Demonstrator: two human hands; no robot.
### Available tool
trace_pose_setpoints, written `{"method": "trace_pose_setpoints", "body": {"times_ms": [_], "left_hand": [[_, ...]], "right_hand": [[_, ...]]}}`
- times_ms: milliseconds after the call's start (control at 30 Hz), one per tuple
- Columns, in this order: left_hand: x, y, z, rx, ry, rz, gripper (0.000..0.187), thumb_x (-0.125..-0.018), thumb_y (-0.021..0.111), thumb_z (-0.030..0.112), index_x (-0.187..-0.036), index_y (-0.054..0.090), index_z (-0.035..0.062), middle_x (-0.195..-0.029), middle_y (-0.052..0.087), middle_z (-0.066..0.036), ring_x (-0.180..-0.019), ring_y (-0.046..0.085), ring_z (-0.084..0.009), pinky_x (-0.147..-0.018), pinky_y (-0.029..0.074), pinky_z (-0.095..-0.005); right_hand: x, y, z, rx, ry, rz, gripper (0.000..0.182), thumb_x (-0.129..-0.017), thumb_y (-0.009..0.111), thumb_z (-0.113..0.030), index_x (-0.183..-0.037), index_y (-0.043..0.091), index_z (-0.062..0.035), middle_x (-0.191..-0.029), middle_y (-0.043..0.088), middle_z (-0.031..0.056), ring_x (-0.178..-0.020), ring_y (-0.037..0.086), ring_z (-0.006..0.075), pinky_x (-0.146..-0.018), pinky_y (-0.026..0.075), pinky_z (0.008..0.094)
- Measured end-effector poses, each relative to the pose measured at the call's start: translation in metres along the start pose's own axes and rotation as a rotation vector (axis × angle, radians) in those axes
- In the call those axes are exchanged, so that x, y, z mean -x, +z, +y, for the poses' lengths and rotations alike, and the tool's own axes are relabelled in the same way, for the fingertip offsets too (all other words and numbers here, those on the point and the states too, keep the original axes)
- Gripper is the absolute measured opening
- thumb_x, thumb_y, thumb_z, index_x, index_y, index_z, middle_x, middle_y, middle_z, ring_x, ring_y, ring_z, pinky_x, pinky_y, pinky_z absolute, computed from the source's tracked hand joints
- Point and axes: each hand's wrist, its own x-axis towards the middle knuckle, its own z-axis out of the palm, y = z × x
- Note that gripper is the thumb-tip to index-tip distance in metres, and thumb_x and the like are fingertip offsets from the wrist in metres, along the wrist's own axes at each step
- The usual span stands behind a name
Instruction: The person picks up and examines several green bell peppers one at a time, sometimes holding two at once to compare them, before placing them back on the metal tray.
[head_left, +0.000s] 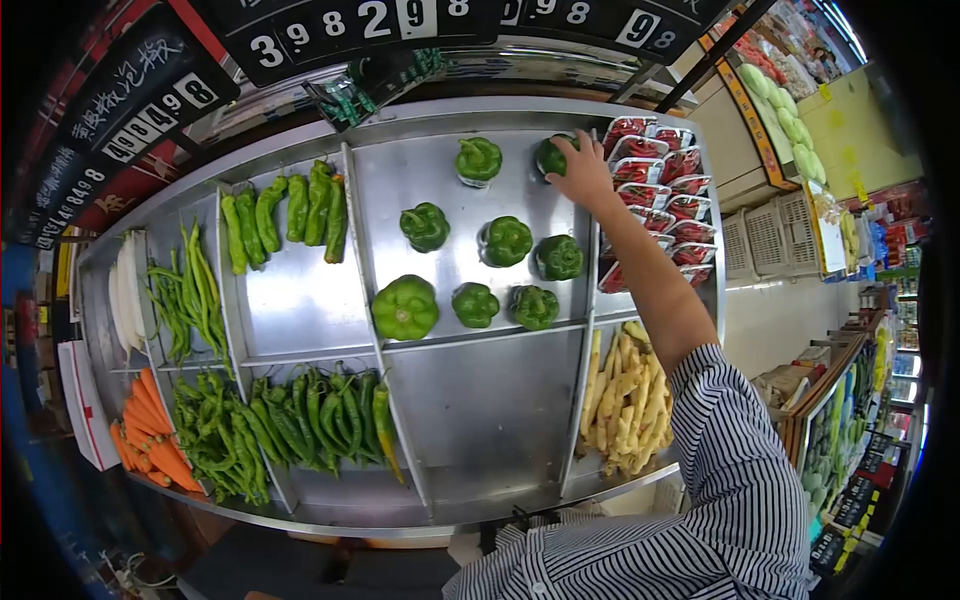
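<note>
My right hand (583, 172) reaches to the far right corner of the middle metal compartment. Its fingers and thumb are around a dark green bell pepper (551, 156), partly covered by the hand. It seems to rest on the tray floor. Several other green bell peppers stand apart in the same compartment, among them one near the back (479, 160), one in the middle (507, 241) and a large one (405, 307) at the front left. My left hand does not show; a tiny skin-toned sliver at the bottom edge is too small to make out.
Packs of red chillies (640, 170) lie right of my hand, ginger (630, 400) nearer me. Metal dividers (362, 250) separate long green peppers (318, 205), green chillies (325, 415) and carrots (150, 430) on the left. Price boards (350, 35) hang over the back edge.
</note>
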Motion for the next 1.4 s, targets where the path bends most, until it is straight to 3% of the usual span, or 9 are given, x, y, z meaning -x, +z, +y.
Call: {"method": "trace_pose_setpoints", "body": {"times_ms": [367,400,433,533,800,1000,1133,1233,1400], "left_hand": [[0.023,0.012,0.021,0.224,-0.113,0.017,0.047,-0.094,0.059,0.037,-0.128,0.054,0.0051,-0.127,0.057,-0.02,-0.116,0.056,-0.0359,-0.099,0.043,-0.0573],[0.018,0.048,0.039,0.198,-0.44,0.026,0.017,-0.092,0.052,0.015,-0.092,0.058,-0.0013,-0.113,0.058,-0.02,-0.109,0.055,-0.0316,-0.097,0.043,-0.0416],[0.033,0.067,0.038,0.311,-0.619,-0.095,0.015,-0.088,0.058,0.015,-0.091,0.058,0.0009,-0.114,0.057,-0.02,-0.112,0.053,-0.0323,-0.098,0.04,-0.0424],[0.051,0.134,0.031,0.395,-0.731,-0.322,0.012,-0.083,0.063,0.01,-0.089,0.062,-0.0004,-0.106,0.062,-0.015,-0.101,0.057,-0.0307,-0.09,0.045,-0.0387],[-0.01,0.329,0.043,0.661,-0.447,-0.451,0.037,-0.082,0.068,0.014,-0.116,0.058,0.0056,-0.118,0.054,-0.017,-0.111,0.05,-0.0358,-0.092,0.045,-0.0418],[-0.095,0.461,0.088,0.312,-0.275,-0.525,0.064,-0.08,0.069,0.024,-0.138,0.043,0.016,-0.134,0.042,-0.023,-0.117,0.046,-0.0442,-0.093,0.046,-0.0472],[-0.136,0.524,0.095,0.295,-0.512,-0.636,0.077,-0.078,0.07,0.026,-0.145,0.033,0.0302,-0.14,0.034,-0.028,-0.117,0.043,-0.0506,-0.091,0.046,-0.0513],[-0.138,0.584,0.089,0.36,-0.58,-0.61,0.079,-0.075,0.073,0.025,-0.143,0.034,0.0366,-0.14,0.034,-0.027,-0.115,0.046,-0.0493,-0.093,0.046,-0.0518],[-0.144,0.576,0.099,0.596,-0.76,-0.47,0.077,-0.073,0.076,0.019,-0.139,0.038,0.0282,-0.132,0.045,-0.024,-0.114,0.052,-0.0412,-0.094,0.046,-0.0512]], "right_hand": [[-0.011,0.015,-0.007,0.113,-0.044,-0.089,0.066,-0.069,0.071,-0.008,-0.127,0.049,-0.0326,-0.133,0.044,0.0111,-0.113,0.048,0.0412,-0.089,0.048,0.0485],[-0.007,0.011,-0.01,0.097,-0.047,-0.108,0.066,-0.069,0.071,-0.007,-0.126,0.05,-0.0325,-0.132,0.044,0.0112,-0.113,0.048,0.0412,-0.088,0.049,0.0485],[-0.001,0.004,-0.015,0.07,-0.042,-0.105,0.066,-0.067,0.073,-0.009,-0.124,0.051,-0.0307,-0.13,0.045,0.0119,-0.11,0.048,0.0413,-0.089,0.049,0.0482],[0.021,-0.011,-0.014,-0.094,-0.091,0.021,0.067,-0.063,0.076,-0.011,-0.123,0.051,-0.0271,-0.129,0.046,0.0137,-0.109,0.048,0.0419,-0.091,0.048,0.0477],[0.19,-0.131,0.016,-0.337,-0.313,0.207,0.06,-0.056,0.078,-0.008,-0.111,0.054,-0.0123,-0.126,0.047,0.017,-0.114,0.047,0.0422,-0.095,0.043,0.048],[0.425,-0.158,0.05,-0.476,0.05,0.068,0.067,-0.052,0.081,-0.009,-0.11,0.05,-0.0116,-0.126,0.045,0.0238,-0.114,0.05,0.0431,-0.095,0.045,0.0478],[0.55,-0.157,0.021,-0.434,0.394,-0.011,0.067,-0.053,0.08,-0.013,-0.112,0.047,-0.0114,-0.124,0.045,0.022,-0.115,0.049,0.0418,-0.095,0.043,0.0472],[0.591,-0.157,-0.007,-0.586,0.59,0.021,0.068,-0.053,0.081,-0.014,-0.112,0.046,-0.0109,-0.123,0.045,0.0213,-0.113,0.05,0.0404,-0.095,0.043,0.0468],[0.585,-0.162,-0.003,-0.602,0.599,0.11,0.068,-0.053,0.082,-0.013,-0.111,0.046,-0.0103,-0.123,0.046,0.0207,-0.113,0.05,0.0395,-0.095,0.042,0.0472]]}}
